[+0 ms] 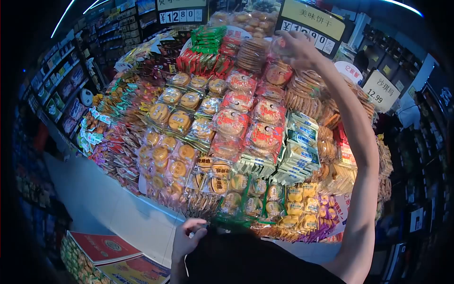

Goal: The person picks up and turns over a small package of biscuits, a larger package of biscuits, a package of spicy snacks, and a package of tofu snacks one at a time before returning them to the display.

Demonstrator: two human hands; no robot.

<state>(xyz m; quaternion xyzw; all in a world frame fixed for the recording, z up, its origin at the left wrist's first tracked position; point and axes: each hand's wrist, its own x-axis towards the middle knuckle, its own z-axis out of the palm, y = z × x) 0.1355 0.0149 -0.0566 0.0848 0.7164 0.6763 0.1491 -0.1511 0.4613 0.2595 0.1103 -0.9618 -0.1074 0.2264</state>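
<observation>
My right hand (298, 51) reaches over the display to its back, in front of a price sign. The fingers are bent around a clear packet with reddish print (279, 46); blur hides the exact grip. Just left of it stands a stack of round brown biscuits (252, 55) in clear wrap. Below lie red-printed packets of round biscuits (230, 122). Down by the front edge, close to my body, my left hand (186, 239) is curled, with a small whitish bit showing between its fingers. Green-edged biscuit packets (253, 206) lie to its right.
White-and-green packets (301, 146) stand in rows right of centre. Price signs (309, 26) rise at the back, and a smaller sign (379, 91) at right. A white counter side (127, 201) edges the heap. Cartons (111, 253) sit at lower left. Shelves line both sides.
</observation>
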